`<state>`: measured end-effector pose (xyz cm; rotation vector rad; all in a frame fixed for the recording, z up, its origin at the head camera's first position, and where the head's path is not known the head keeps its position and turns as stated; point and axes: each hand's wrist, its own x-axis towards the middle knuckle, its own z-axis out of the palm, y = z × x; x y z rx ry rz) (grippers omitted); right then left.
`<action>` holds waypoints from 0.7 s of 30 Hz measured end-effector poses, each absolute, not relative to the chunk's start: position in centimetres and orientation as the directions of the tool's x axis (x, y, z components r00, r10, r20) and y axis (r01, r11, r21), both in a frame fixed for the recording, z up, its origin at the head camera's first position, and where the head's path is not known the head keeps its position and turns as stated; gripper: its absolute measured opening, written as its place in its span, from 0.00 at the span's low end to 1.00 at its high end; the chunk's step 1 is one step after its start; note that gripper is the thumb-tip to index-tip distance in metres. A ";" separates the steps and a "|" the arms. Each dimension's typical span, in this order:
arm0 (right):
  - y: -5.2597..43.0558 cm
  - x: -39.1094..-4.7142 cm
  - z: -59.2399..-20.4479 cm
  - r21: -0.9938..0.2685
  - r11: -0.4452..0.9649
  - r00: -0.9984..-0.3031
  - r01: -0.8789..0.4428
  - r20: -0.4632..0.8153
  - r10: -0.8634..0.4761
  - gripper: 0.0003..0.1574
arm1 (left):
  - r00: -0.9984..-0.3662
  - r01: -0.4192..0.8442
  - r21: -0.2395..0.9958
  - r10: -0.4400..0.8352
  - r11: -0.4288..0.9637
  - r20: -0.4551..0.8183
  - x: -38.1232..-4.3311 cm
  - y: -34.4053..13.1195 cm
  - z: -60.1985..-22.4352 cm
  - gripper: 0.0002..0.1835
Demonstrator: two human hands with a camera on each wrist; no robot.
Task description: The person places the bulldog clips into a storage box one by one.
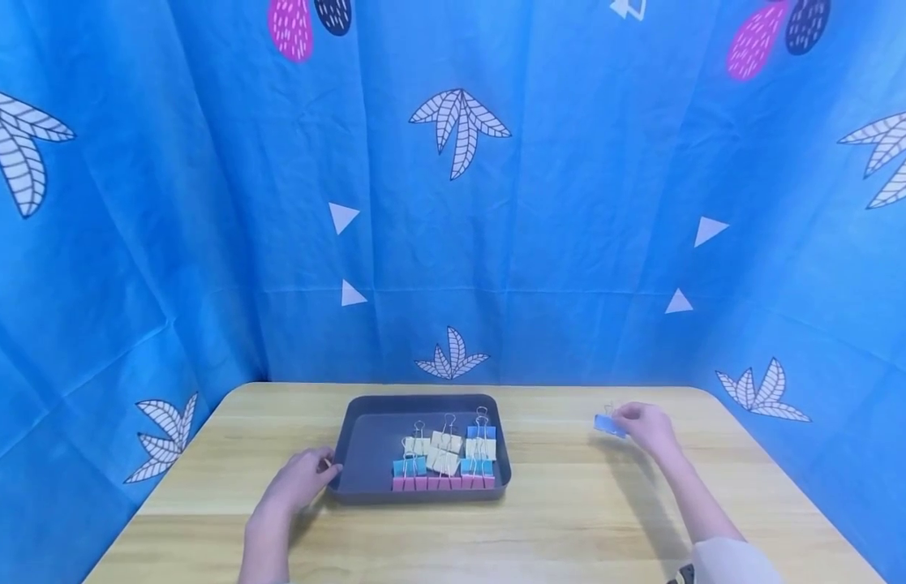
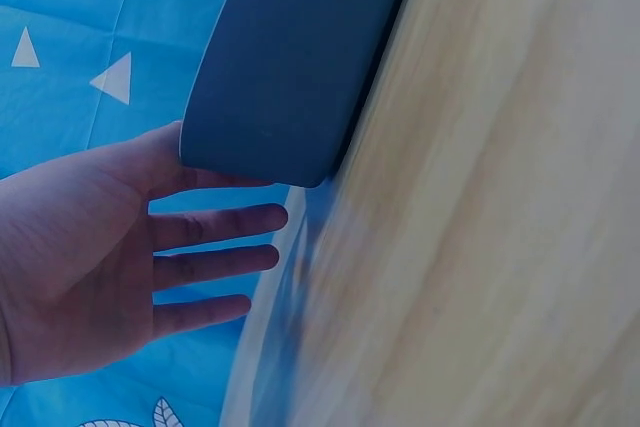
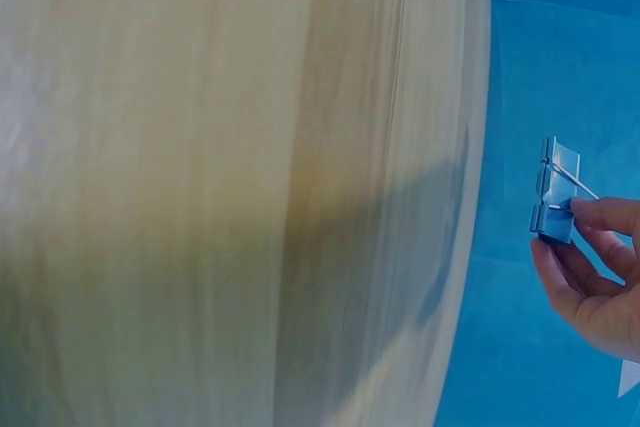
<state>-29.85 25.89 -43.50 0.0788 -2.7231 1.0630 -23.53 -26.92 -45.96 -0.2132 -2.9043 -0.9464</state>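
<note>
My right hand point(image 1: 648, 427) pinches a blue binder clip point(image 1: 610, 426) by its side, above the right part of the table. In the right wrist view, thumb and fingertips hold the clip point(image 3: 558, 192), its wire handles showing. At the left end of a dark grey tray point(image 1: 372, 496), my left hand point(image 1: 301, 478) grips the rim. The left wrist view has thumb and index finger partly hidden behind the tray's corner point(image 2: 290, 67), the other fingers point(image 2: 215, 267) stretched out below it. Pink, teal, cream and blue binder clips point(image 1: 444, 462) crowd the tray's right part.
A light wood-grain table point(image 1: 555, 519) carries the tray left of centre. Blue patterned curtains point(image 1: 569, 203) hang behind the table and along both sides, close to its edges.
</note>
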 end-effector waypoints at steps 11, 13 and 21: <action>23.3 -29.8 -43.4 -0.669 0.725 -0.972 -0.163 0.236 -0.001 0.13 | -0.989 0.148 0.580 0.103 0.801 0.109 -23.3 -27.0 -45.9 0.16; 22.9 -30.0 -43.4 -0.668 0.720 -0.966 -0.190 0.257 -0.017 0.14 | -0.989 0.149 0.583 0.108 0.799 0.105 -23.3 -27.0 -45.9 0.16; 21.3 -30.3 -43.1 -0.671 0.706 -0.956 -0.225 0.292 -0.027 0.10 | -0.988 0.155 0.581 0.118 0.799 0.102 -23.8 -27.2 -46.2 0.14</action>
